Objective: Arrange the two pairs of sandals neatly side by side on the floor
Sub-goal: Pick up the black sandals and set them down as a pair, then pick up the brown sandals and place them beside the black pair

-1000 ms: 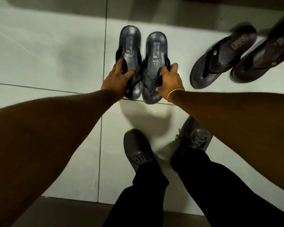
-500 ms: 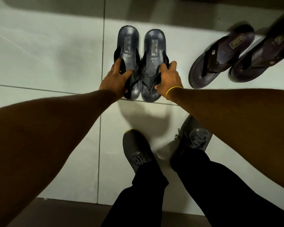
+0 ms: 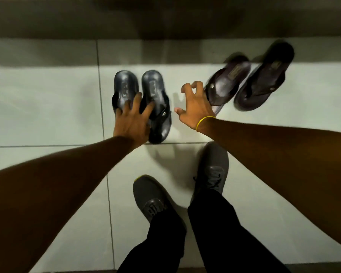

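The left hand (image 3: 131, 120) lies spread over the black pair of sandals (image 3: 144, 103), fingers draped across the straps of both, pressing rather than gripping, so it reads as unclenched and resting on them; that pair sits straight and close together on the tiled floor (image 3: 47, 107), the two soles touching along their inner edges, heels pointing away from the person; the right hand (image 3: 195, 106), with a yellow band (image 3: 205, 122) at its wrist, hangs released with the fingers curled and apart, holding nothing, just beside the toe end of the nearer brown sandal (image 3: 224, 83); whether a fingertip already touches that sandal cannot be told through the blur; the farther brown sandal (image 3: 262, 83) lies beyond it on the side away from the right hand; both brown ones are angled, their heels slanting off to the right instead of running parallel with the black pair, and a gap of bare tile separates the two pairs; the person's grey shoes (image 3: 152, 198) stand below the hands; by the look of it the black pair is settled and the step in hand is the reach for the brown pair; the next move likely calls for closing on the nearer brown sandal, turning it to match the black pair and drawing it in beside them, then bringing its partner alongside.
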